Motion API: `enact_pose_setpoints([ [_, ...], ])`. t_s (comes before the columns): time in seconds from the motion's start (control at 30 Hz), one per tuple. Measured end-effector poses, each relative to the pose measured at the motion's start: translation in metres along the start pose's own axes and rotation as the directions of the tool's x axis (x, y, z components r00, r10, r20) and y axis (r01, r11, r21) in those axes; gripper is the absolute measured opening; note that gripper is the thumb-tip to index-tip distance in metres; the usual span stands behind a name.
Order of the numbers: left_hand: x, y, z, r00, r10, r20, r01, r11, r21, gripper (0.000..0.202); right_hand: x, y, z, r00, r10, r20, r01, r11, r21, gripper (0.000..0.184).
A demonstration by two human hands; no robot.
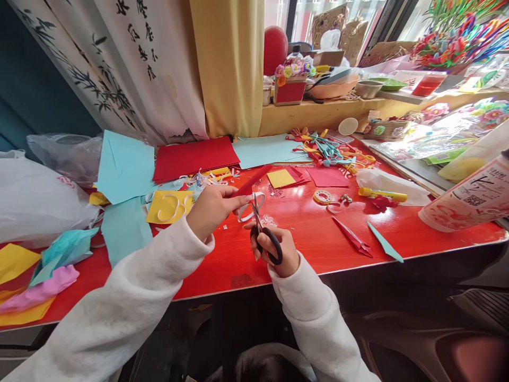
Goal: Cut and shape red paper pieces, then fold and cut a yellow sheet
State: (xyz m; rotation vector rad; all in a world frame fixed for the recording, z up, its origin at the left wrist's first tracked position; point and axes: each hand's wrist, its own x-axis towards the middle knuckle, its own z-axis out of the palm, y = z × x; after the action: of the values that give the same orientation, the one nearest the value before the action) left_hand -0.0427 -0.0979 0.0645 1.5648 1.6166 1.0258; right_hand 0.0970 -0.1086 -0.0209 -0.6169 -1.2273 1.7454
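My left hand [212, 209] is closed in a pinch on a narrow piece of red paper [253, 181], which points up and to the right. A thin white strip [247, 216] curls just beside those fingertips and passes by the blades. Black-handled scissors [275, 245] are in my right hand [287, 249], with fingers through the loops. Their blades point upward, against or very near the white strip; whether they touch it I cannot tell. On the red table [214, 265] behind my left wrist lies a yellow square [159, 206] with white curls on it.
Red sheets [194, 156] and light blue paper [125, 167] lie at the back left. A tape roll [323, 197], a yellow glue tube [382, 194] and folded paper petals [352, 236] are to the right. A large cup [467, 193] leans in at far right.
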Motion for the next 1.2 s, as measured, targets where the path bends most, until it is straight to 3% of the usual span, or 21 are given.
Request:
enact_pose_setpoints([
  [0.17, -0.001, -0.002, 0.003, 0.998, -0.056, 0.030, 0.056, 0.998, -0.004, 0.030, -0.001, 0.000, -0.001, 1.000, 0.002, -0.003, -0.002, 1.000, -0.016, 0.040],
  [0.57, -0.005, -0.002, 0.007, 0.996, -0.038, 0.083, 0.040, 0.999, -0.018, 0.033, 0.001, 0.001, -0.001, 1.000, -0.002, -0.026, 0.002, 1.000, -0.005, 0.039],
  [0.8, -0.005, -0.001, 0.009, 0.997, -0.025, 0.077, 0.029, 0.998, -0.062, 0.033, 0.000, 0.002, 0.000, 0.998, -0.020, -0.060, 0.019, 1.000, -0.004, 0.032],
  [1.2, -0.005, -0.001, 0.013, 0.998, -0.043, 0.055, 0.049, 0.992, -0.116, 0.034, -0.001, 0.001, 0.002, 0.993, -0.010, -0.115, 0.010, 1.000, -0.005, 0.035],
])
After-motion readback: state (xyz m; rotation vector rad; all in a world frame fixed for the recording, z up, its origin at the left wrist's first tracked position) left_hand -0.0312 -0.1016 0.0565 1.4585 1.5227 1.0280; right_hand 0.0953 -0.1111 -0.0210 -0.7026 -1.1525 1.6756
